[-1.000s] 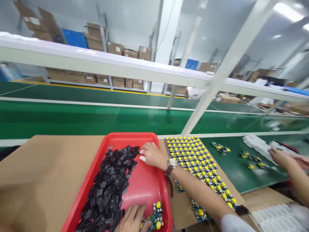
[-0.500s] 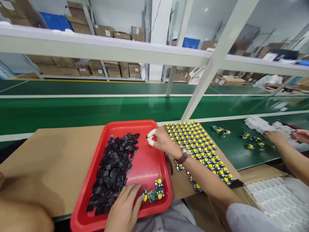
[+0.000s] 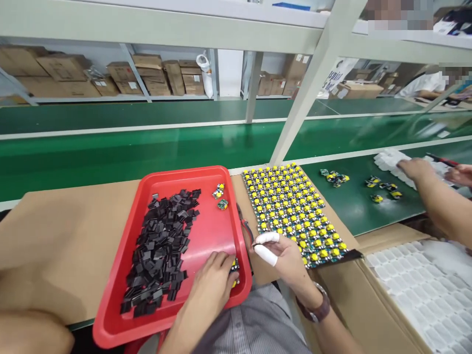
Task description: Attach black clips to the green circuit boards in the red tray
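Boards sit under the left hand, finger grip hidden. Empty, the right hand curls half-open; edge-pinching seems safest.

I count one red tray, one panel of yellow-capped boards, two loose boards at the tray's far end, and two white finger cots. Black pieces: too numerous to count.

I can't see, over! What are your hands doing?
Left hand on small boards in red tray. Right hand open, beside yellow-capped panel. Nothing blocking.
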Action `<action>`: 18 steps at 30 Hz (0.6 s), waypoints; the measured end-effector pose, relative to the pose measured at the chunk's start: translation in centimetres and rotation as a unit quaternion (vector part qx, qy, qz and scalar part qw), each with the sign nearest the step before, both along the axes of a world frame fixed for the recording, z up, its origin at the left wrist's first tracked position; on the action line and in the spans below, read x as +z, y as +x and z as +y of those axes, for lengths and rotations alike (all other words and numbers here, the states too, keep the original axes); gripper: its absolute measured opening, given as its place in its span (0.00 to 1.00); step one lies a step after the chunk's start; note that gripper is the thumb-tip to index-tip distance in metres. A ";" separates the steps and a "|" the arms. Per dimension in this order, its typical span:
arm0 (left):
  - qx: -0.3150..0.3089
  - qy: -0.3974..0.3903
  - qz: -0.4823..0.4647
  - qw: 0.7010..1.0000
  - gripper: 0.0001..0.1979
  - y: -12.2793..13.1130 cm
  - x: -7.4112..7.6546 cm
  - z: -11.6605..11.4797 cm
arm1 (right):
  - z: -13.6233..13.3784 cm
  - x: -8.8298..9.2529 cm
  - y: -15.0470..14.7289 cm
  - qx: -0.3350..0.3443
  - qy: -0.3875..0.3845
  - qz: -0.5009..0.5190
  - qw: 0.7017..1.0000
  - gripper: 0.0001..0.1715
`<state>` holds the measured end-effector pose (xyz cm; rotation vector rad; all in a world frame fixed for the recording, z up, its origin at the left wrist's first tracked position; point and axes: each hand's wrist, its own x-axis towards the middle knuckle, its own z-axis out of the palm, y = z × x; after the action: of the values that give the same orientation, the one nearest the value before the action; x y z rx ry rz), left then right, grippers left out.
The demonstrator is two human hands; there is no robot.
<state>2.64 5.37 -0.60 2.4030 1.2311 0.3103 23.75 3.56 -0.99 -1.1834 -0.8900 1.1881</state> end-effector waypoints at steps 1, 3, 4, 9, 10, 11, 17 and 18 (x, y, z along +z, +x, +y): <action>-0.003 -0.008 0.005 1.000 0.13 -0.1 0.0 0.2 | 0.0 -0.1 0.1 -0.008 0.001 0.004 1.000 0.10; -0.006 -0.021 -0.002 1.000 0.13 -0.4 -0.1 0.5 | 0.2 -0.1 0.2 -0.014 0.007 0.006 1.000 0.09; -0.003 -0.024 -0.014 1.000 0.13 -0.6 -0.2 0.7 | 0.3 -0.2 0.2 -0.008 0.011 0.007 1.000 0.08; 0.075 -0.059 -0.161 0.982 0.11 -2.0 -0.2 1.3 | 0.5 -0.1 -0.2 0.022 0.021 0.026 0.999 0.08; 0.109 -0.098 -0.210 0.967 0.10 -2.3 -0.1 1.2 | 0.4 0.1 -0.4 0.024 0.020 0.029 0.999 0.09; 0.143 -0.154 -0.267 0.941 0.10 -2.4 0.0 1.1 | 0.2 0.3 -0.5 0.030 0.023 0.030 0.999 0.09; 0.235 -0.462 -0.566 0.641 0.18 -1.6 1.3 -0.5 | -1.3 1.4 -2.2 0.093 0.103 -0.013 0.990 0.09; 0.240 -0.481 -0.587 0.605 0.18 -1.5 1.5 -0.7 | -1.5 1.3 -2.6 0.096 0.106 -0.020 0.990 0.10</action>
<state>1.19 4.66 0.85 0.5409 0.8768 0.8927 21.18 2.08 0.35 -0.9681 -1.1511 1.1915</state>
